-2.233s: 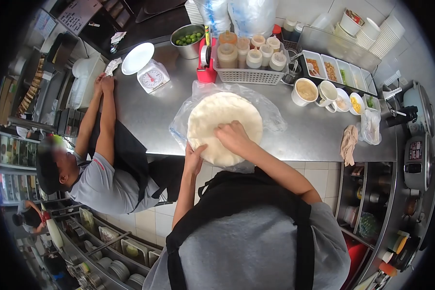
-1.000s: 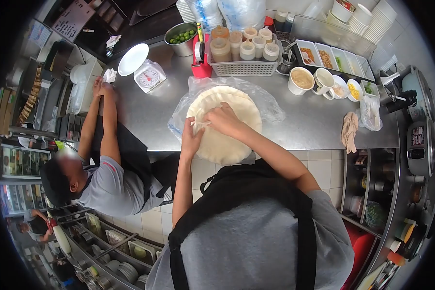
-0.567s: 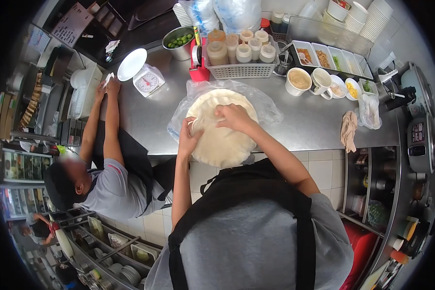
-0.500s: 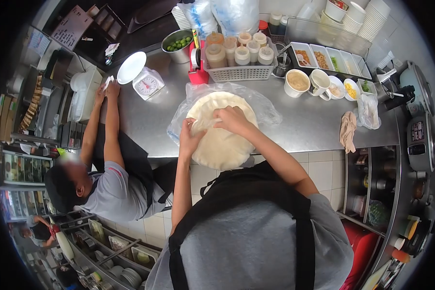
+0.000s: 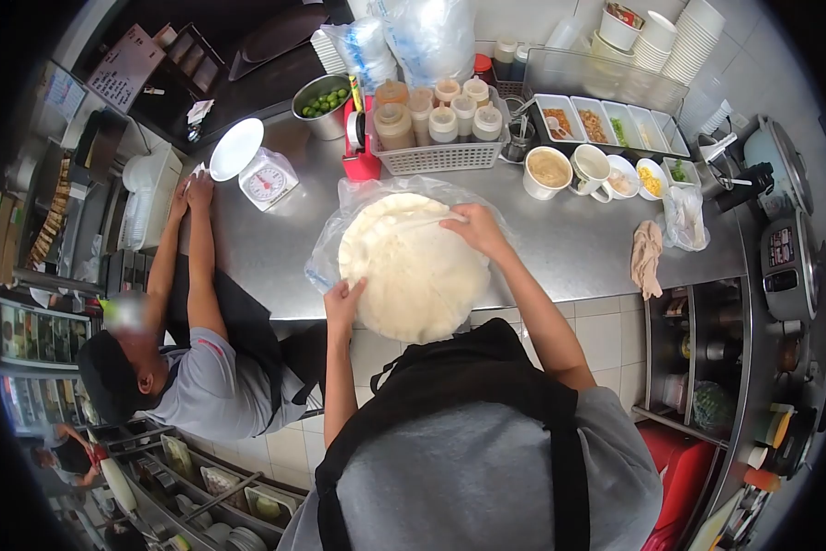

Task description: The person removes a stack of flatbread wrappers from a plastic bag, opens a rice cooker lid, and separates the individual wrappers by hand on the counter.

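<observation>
While the right hand (image 5: 472, 228) has its grip closed on the far edge of a thin sheet (image 5: 422, 285) and the left hand (image 5: 342, 301) pinches its left edge, it looks partly loosened, not yet off the stack (image 5: 369, 228) near the table's (image 5: 569, 271) front edge.

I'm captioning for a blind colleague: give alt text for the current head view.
A person's right hand pinches the edge of a round, pale, dough-like sheet while the left hand touches its rim, over clear plastic on a steel counter; another person stands at left.

White scale (image 5: 269, 186) near metal pot (image 5: 326, 127)
</observation>
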`<move>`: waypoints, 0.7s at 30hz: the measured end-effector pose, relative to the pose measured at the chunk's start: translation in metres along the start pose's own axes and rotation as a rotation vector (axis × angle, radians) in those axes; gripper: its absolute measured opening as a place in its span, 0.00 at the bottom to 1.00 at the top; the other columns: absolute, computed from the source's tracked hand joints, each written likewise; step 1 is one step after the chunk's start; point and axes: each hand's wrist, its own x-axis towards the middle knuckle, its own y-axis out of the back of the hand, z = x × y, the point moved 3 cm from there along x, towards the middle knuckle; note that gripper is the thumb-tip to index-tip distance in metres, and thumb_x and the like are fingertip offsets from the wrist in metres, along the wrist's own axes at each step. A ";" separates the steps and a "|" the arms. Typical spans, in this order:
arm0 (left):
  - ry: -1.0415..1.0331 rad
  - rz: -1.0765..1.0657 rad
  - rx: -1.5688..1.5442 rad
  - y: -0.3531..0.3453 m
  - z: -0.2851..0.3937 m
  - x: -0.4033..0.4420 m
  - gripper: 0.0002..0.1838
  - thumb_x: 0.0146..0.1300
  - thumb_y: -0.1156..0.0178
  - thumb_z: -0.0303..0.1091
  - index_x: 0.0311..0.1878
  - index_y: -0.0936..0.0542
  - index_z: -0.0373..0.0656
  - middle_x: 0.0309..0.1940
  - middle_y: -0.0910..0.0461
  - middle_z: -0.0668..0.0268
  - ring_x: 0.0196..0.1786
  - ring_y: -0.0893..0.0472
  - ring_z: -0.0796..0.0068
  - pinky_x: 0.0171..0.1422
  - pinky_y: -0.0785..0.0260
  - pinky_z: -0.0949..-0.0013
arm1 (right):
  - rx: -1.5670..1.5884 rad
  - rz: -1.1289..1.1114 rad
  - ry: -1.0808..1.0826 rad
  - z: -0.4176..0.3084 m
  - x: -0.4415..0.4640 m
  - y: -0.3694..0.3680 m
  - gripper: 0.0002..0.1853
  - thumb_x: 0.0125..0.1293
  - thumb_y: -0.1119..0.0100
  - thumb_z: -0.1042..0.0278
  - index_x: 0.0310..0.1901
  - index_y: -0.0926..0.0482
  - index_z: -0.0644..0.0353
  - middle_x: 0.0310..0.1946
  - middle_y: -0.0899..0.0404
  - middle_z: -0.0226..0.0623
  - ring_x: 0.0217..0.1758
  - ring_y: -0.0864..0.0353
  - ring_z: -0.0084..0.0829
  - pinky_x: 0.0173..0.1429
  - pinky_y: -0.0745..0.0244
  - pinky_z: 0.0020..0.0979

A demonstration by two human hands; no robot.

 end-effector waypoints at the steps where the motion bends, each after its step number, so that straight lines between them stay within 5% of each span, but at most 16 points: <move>1: -0.003 0.000 0.028 -0.002 -0.004 -0.008 0.16 0.55 0.35 0.30 0.44 0.22 0.31 0.33 0.18 0.62 0.33 0.20 0.77 0.39 0.28 0.74 | -0.002 0.003 -0.001 -0.004 0.001 -0.002 0.16 0.53 0.35 0.59 0.36 0.19 0.65 0.29 0.19 0.49 0.32 0.19 0.41 0.40 0.28 0.34; 9: -0.117 -0.071 -0.108 -0.013 0.012 -0.042 0.25 0.58 0.40 0.25 0.58 0.34 0.33 0.48 0.24 0.59 0.47 0.23 0.73 0.52 0.31 0.70 | -0.008 -0.085 0.059 -0.019 0.014 0.015 0.16 0.55 0.35 0.61 0.37 0.19 0.67 0.28 0.18 0.43 0.31 0.19 0.30 0.38 0.28 0.29; 12: -0.084 -0.064 -0.266 0.002 0.023 -0.046 0.24 0.59 0.40 0.27 0.58 0.33 0.34 0.49 0.24 0.59 0.48 0.23 0.73 0.53 0.30 0.70 | 0.111 -0.166 -0.227 0.010 0.014 0.028 0.20 0.53 0.33 0.59 0.38 0.19 0.69 0.29 0.18 0.44 0.35 0.19 0.30 0.44 0.26 0.30; 15: -0.057 -0.092 -0.320 0.006 0.031 -0.049 0.23 0.60 0.40 0.28 0.58 0.32 0.34 0.48 0.22 0.60 0.47 0.22 0.76 0.51 0.29 0.71 | 0.409 -0.252 -0.305 0.004 -0.005 0.020 0.12 0.56 0.34 0.66 0.40 0.18 0.63 0.32 0.18 0.31 0.35 0.22 0.19 0.40 0.27 0.24; 21: -0.167 -0.240 -0.182 0.000 0.091 -0.064 0.19 0.60 0.40 0.26 0.54 0.28 0.34 0.43 0.20 0.64 0.42 0.21 0.79 0.49 0.29 0.74 | 0.630 -0.299 -0.058 -0.037 -0.006 0.014 0.17 0.51 0.30 0.69 0.43 0.22 0.62 0.33 0.20 0.28 0.38 0.23 0.22 0.48 0.30 0.24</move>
